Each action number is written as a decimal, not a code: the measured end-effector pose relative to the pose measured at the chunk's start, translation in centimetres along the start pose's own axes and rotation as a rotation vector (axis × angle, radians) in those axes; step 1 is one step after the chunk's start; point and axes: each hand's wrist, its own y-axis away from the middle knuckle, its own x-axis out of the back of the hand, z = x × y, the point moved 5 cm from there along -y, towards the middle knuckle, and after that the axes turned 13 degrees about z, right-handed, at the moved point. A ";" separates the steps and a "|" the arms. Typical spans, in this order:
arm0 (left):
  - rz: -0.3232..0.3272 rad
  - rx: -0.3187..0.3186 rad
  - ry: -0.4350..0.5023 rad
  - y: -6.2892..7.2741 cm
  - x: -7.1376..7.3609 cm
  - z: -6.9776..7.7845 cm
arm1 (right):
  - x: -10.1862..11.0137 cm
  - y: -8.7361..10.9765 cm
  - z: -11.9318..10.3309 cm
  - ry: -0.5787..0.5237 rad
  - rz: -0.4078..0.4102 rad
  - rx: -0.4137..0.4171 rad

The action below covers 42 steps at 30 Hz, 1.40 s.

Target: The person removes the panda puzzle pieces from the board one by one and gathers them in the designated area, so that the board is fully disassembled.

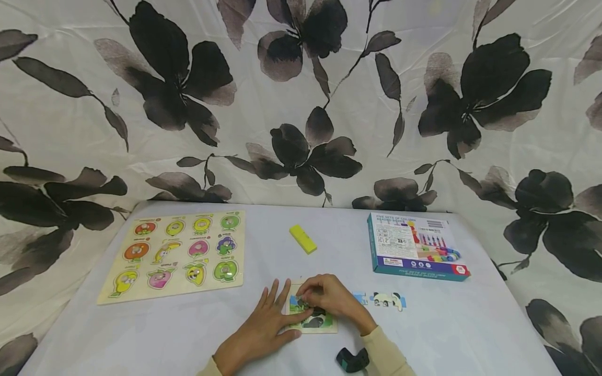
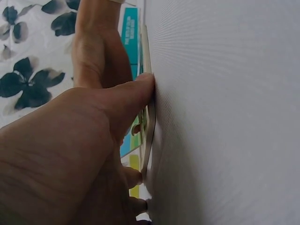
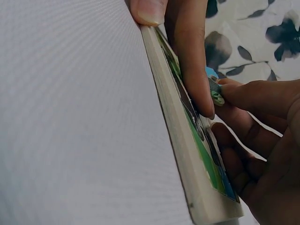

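My left hand [image 1: 263, 329] lies with its fingers spread straight, the thumb at the near edge of a small wooden puzzle board [image 3: 173, 117] and one finger across its picture. My right hand [image 1: 334, 297] is over that board and pinches a small puzzle piece [image 3: 216, 93] between thumb and finger, blue and green in the right wrist view. A black-and-white panda picture shows partly between the hands; the rest is covered by fingers. Right of the board lie a panda-face puzzle piece [image 1: 388, 300] and a blue piece [image 1: 360, 298], partly hidden by the right wrist.
A larger wooden board with fruit pictures [image 1: 141, 293] lies at the left of the white table [image 1: 470, 324]. Behind the hands is a yellow block [image 1: 303, 239]. At the back right sits a teal-edged flat box [image 1: 418, 245]. A black curved object [image 1: 351, 360] is beside the right sleeve.
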 end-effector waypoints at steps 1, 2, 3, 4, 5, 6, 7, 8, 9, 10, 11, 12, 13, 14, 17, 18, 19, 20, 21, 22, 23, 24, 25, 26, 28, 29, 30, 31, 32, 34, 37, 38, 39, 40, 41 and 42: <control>-0.002 0.001 -0.002 0.0 0.0 0.0 | 0.0 0.0 0.0 -0.002 0.003 0.002; 0.000 -0.001 -0.004 0.0 0.0 -0.1 | 0.1 0.0 0.0 -0.004 0.006 0.003; 0.000 -0.003 -0.005 0.0 0.0 -0.1 | 0.1 -0.1 0.0 -0.006 0.009 0.006; 0.000 -0.003 -0.007 0.0 -0.1 -0.1 | 0.1 -0.1 0.0 -0.009 0.011 0.008; 0.003 -0.008 -0.007 0.0 -0.1 -0.1 | 0.2 -0.1 0.0 -0.014 0.012 0.007; 0.006 -0.012 -0.005 0.0 -0.1 -0.1 | 0.2 -0.1 0.0 -0.018 0.012 0.008; 0.009 -0.016 -0.002 0.0 0.0 -0.1 | 0.2 -0.1 0.0 -0.022 0.011 0.003; 0.010 -0.017 0.001 0.0 0.0 -0.1 | 0.3 -0.1 0.1 -0.026 0.010 0.000; 0.008 -0.015 0.004 0.0 -0.1 -0.1 | 0.3 -0.1 0.1 -0.030 0.011 0.000; 0.004 -0.012 0.007 0.0 -0.1 -0.1 | 0.5 0.0 0.1 -0.035 0.013 -0.002; 0.000 -0.008 0.010 0.0 -0.1 -0.2 | 0.6 0.0 0.1 -0.041 0.015 -0.004; -0.004 -0.003 0.014 0.0 -0.2 -0.2 | 0.8 0.0 0.1 -0.046 0.018 -0.003; -0.009 0.001 0.020 0.0 -0.2 -0.1 | 1.0 0.1 0.1 -0.052 0.021 -0.009; -0.016 0.006 0.023 -0.1 -0.2 -0.1 | 1.3 0.2 0.1 -0.058 0.025 -0.014; -0.025 0.015 0.032 -0.1 -0.2 0.0 | 2.1 0.6 0.2 -0.074 0.033 -0.031; -0.023 0.016 0.032 -0.1 -0.2 0.0 | 2.5 0.8 0.2 -0.076 0.035 -0.035; -0.024 0.019 0.032 -0.1 -0.2 0.0 | 2.8 1.0 0.3 -0.074 0.038 -0.045; -0.024 0.023 0.030 -0.1 -0.2 0.0 | 3.2 1.2 0.3 -0.072 0.044 -0.051; -0.020 0.025 0.030 -0.1 -0.1 0.0 | 3.6 1.4 0.4 -0.070 0.051 -0.056; -0.017 0.026 0.029 -0.1 -0.1 0.0 | 3.9 1.7 0.5 -0.064 0.058 -0.064; -0.013 0.027 0.028 -0.1 -0.1 0.0 | 4.3 1.9 0.6 -0.056 0.066 -0.074; -0.007 0.026 0.026 -0.1 -0.1 0.0 | 4.7 2.2 0.8 -0.051 0.076 -0.085; -0.005 0.028 0.027 -0.1 -0.1 0.0 | 5.1 2.5 1.0 -0.043 0.087 -0.098; -0.001 0.027 0.025 -0.1 -0.1 0.0 | 5.5 2.8 1.3 -0.037 0.097 -0.108; 0.003 0.031 0.027 0.0 -0.2 -0.1 | 6.2 3.4 1.6 -0.020 0.115 -0.131; 0.006 0.031 0.029 0.0 -0.2 -0.1 | 6.6 3.8 1.6 -0.014 0.124 -0.142; 0.008 0.033 0.035 0.0 -0.2 -0.2 | 6.9 4.1 1.4 -0.010 0.133 -0.145; 0.010 0.034 0.039 0.0 -0.2 -0.2 | 7.3 4.4 1.2 -0.006 0.141 -0.148; 0.013 0.035 0.044 0.0 -0.1 -0.2 | 7.6 4.7 0.8 -0.002 0.149 -0.153; 0.015 0.039 0.052 0.0 -0.1 -0.2 | 8.3 5.3 0.1 0.004 0.163 -0.162; 0.021 0.036 0.054 0.0 0.0 -0.1 | 9.2 6.2 -0.8 0.017 0.178 -0.177; 0.023 0.033 0.054 0.0 0.0 -0.1 | 9.4 6.5 -0.8 0.024 0.182 -0.186; 0.024 0.030 0.051 0.0 0.0 -0.1 | 9.6 6.7 -0.9 0.026 0.185 -0.196; 0.028 0.023 0.051 0.0 0.1 0.0 | 9.7 7.0 -0.9 0.028 0.187 -0.203; 0.031 0.017 0.052 0.0 0.1 0.0 | 9.9 7.2 -0.8 0.027 0.189 -0.211; 0.033 0.014 0.053 0.0 0.1 0.0 | 10.0 7.5 -0.7 0.030 0.191 -0.219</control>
